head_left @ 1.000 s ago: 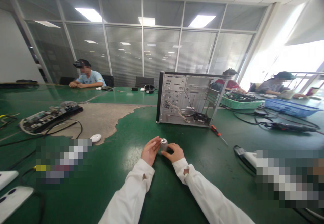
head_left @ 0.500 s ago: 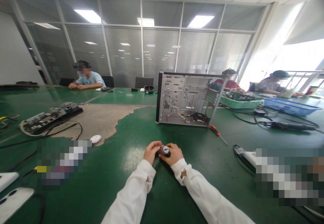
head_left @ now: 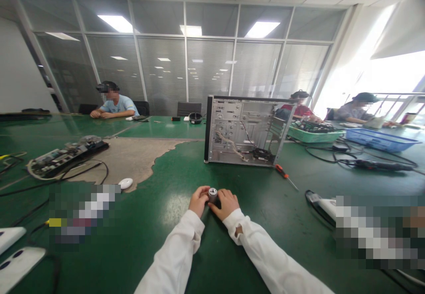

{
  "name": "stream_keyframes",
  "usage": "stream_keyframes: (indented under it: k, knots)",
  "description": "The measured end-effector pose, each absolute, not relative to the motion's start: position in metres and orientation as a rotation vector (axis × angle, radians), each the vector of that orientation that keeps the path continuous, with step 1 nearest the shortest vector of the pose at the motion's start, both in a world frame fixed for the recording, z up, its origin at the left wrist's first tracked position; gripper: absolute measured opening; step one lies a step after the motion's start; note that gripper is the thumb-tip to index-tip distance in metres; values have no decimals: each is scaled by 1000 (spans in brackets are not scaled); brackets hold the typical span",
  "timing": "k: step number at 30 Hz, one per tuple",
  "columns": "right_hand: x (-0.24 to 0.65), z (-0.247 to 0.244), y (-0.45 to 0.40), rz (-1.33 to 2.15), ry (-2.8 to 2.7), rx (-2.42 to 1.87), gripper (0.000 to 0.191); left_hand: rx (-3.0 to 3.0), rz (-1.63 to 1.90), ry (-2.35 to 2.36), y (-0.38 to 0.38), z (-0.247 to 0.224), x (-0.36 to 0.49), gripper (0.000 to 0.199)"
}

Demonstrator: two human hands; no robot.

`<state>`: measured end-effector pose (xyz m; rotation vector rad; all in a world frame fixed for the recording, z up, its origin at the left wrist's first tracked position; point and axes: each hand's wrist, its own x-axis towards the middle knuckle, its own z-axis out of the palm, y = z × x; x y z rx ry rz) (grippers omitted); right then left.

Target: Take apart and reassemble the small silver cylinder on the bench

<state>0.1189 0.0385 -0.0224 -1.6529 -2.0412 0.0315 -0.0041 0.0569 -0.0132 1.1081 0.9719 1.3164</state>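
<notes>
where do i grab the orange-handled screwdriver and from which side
By the thick handle of the screwdriver, probably pinched across its sides from above, coming in from the near side. It lies on the table, thin shaft pointing away from the computer case, which stands close by the handle's end.

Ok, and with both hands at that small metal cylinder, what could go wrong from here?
The small metal cylinder is between the left hand and right hand; being round, it might roll across the green table if the hold loosens. The screwdriver lies loose beside the open computer case, so a reaching arm could knock it. Pale wires run exposed inside the case and might snag anything brought in.
</notes>
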Motion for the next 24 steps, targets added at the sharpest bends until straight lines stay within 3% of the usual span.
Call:
stream_keyframes:
  k: [6,9,14,24]
  knots:
    - [127,-18,38,281,-1816,-1229,43,1181,1290,855,55,-16,-2,45]
    - [131,-16,40,351,-1720,-1089,37,1267,1286,836,55,-19,1,45]
    - [132,-13,44,370,-1653,-1066,20,1274,1315,893,55,-23,1,51]
    - [138,2,45,511,-1680,-1111,13,1456,1179,809,55,-25,-3,61]
